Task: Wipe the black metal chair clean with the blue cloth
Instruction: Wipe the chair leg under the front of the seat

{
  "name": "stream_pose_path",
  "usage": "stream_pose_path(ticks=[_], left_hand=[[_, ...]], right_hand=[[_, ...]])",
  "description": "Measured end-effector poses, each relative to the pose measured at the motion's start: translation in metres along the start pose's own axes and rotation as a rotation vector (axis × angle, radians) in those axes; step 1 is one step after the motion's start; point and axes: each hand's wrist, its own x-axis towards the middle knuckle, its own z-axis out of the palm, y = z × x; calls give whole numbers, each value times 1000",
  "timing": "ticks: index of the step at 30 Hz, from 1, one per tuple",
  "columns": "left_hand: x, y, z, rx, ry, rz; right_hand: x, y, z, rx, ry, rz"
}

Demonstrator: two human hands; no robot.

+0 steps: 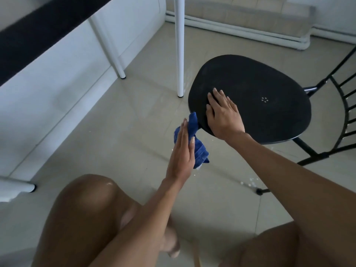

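Note:
The black metal chair [260, 83] stands on the tiled floor at the right, its rounded seat facing me and its barred backrest [344, 105] at the far right. My right hand [223, 116] rests flat on the near left part of the seat, fingers spread and straight. My left hand [181, 155] is just left of the seat's front edge, holding the crumpled blue cloth [200, 151] between thumb and palm. The cloth's top end touches the seat rim.
Two white table legs [180, 54] [117, 62] stand on the floor left of the chair, in front of a white cabinet front [57, 89]. White droplets [248, 183] lie on the tiles near a chair foot [259, 191]. My bare knees [86, 209] fill the bottom.

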Motion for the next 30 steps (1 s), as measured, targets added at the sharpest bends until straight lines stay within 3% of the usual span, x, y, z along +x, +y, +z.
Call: stream_pose_path(ticks=[6, 10, 13, 19, 23, 27, 30], left_hand=[[17, -14, 21, 238, 130, -1], [25, -34, 17, 336, 106, 36], [26, -51, 12, 290, 51, -4], [13, -56, 11, 142, -96, -252], [12, -44, 2, 152, -104, -187], [31, -33, 0, 330, -59, 61], [38, -23, -5, 393, -89, 121]], right_hand=[[-1, 0, 3, -15, 9, -8], [0, 0, 2, -29, 12, -20], [1, 0, 2, -36, 5, -13], [-2, -1, 4, -39, 21, -15], [-3, -2, 4, -43, 29, -10], [-3, -3, 1, -39, 7, -1], [-4, -3, 0, -33, -11, -4]])
